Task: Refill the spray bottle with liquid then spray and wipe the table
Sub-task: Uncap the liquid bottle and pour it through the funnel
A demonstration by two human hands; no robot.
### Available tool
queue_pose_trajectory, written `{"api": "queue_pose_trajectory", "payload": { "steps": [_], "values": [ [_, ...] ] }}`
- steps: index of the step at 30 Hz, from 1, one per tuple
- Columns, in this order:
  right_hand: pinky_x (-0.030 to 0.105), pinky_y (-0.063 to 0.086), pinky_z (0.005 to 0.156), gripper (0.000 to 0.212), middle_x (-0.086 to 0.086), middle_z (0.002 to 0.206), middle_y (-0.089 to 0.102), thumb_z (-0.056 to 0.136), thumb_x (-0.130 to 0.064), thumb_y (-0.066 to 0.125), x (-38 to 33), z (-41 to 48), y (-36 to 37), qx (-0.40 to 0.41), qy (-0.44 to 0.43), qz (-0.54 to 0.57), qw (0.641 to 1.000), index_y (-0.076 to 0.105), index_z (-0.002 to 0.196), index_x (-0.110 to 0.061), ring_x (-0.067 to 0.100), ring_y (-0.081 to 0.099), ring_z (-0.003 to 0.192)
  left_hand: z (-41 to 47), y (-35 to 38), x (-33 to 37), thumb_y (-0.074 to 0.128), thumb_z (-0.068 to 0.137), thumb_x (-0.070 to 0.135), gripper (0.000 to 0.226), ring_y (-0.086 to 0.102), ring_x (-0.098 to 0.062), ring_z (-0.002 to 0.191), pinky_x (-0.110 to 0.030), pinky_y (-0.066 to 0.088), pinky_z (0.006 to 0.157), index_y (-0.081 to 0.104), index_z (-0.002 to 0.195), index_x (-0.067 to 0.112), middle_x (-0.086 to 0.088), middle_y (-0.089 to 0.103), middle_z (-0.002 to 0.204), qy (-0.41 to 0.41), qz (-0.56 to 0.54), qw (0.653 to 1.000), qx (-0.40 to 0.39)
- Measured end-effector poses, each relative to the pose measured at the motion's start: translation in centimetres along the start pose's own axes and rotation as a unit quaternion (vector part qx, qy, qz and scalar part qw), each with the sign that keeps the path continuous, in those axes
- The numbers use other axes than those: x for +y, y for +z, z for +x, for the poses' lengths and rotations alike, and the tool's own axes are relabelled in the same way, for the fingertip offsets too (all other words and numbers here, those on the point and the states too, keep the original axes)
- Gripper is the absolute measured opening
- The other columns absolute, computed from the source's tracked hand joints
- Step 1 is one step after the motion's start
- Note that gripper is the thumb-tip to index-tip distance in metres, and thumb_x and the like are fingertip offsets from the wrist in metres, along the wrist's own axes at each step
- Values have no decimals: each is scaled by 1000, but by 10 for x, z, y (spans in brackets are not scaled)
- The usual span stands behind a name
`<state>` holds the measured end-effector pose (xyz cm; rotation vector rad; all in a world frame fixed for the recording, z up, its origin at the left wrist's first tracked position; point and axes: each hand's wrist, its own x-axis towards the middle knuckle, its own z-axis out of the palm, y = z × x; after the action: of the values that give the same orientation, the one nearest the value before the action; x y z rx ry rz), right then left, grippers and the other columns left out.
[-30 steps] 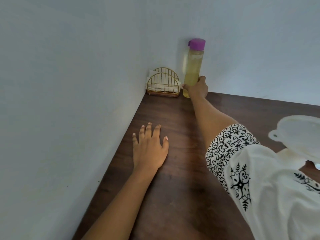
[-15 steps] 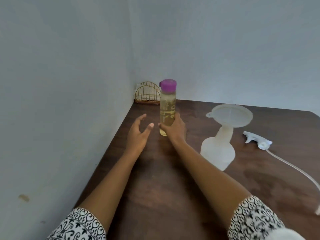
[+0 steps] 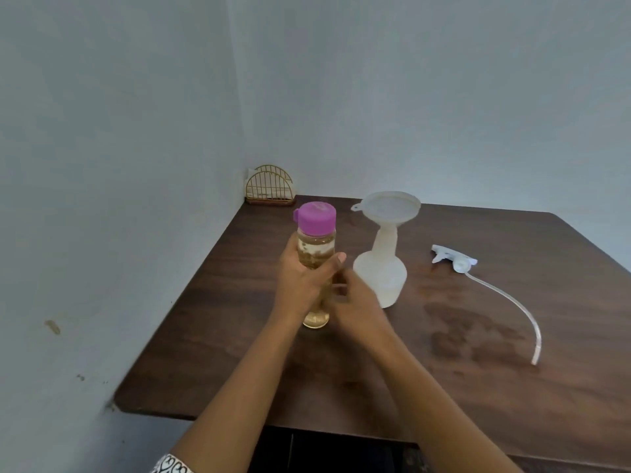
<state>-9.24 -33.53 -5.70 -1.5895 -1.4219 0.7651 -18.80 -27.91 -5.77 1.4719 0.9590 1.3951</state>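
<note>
At frame centre, left hand (image 3: 300, 285) curls round the purple-capped bottle (image 3: 316, 252), blurred right hand (image 3: 358, 298) beside it, grip impossible to tell, spray bottle (image 3: 380, 278) with funnel (image 3: 391, 206) just right.

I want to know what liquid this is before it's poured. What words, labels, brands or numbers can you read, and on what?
No text can be read.
Refill bottle: brownish marks on its clear side, too blurred to read.
Purple cap, funnel, spray bottle, spray head: no print visible.
</note>
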Motion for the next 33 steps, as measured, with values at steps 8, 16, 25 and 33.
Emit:
{"api": "queue_pose_trajectory", "payload": {
  "steps": [8,16,25,33],
  "values": [
    [26,41,97,47,-6,124,55,86,-42,62,-77,-1,-37,110,-152,-46,981,51,127,-22,9,50,115,-20,18,7,77,75,8,41,70,-7,87,-24,56,76,59,110,16,-3,71,93,33,-49,998,17],
    [7,43,78,38,-13,106,54,81,-30,71,-60,24,-17,74,-197,21,977,49,112,-25,-1,52,95,-19,21,3,72,78,8,40,68,0,89,-12,51,71,56,114,14,12,69,89,73,-10,996,45],
    [25,54,82,35,-7,106,62,80,-20,70,-51,42,-39,-72,-252,97,960,52,110,-25,6,62,99,-6,11,-9,70,67,17,41,70,-29,85,-43,58,74,61,105,2,-14,70,86,73,-54,995,-30],
    [16,51,86,62,-5,111,64,68,-23,78,-43,31,-75,-62,-186,119,973,49,122,-24,0,63,102,-9,14,-15,77,64,27,45,69,-16,79,-28,54,71,62,104,12,0,72,85,54,-66,996,-16]
  ]
}}
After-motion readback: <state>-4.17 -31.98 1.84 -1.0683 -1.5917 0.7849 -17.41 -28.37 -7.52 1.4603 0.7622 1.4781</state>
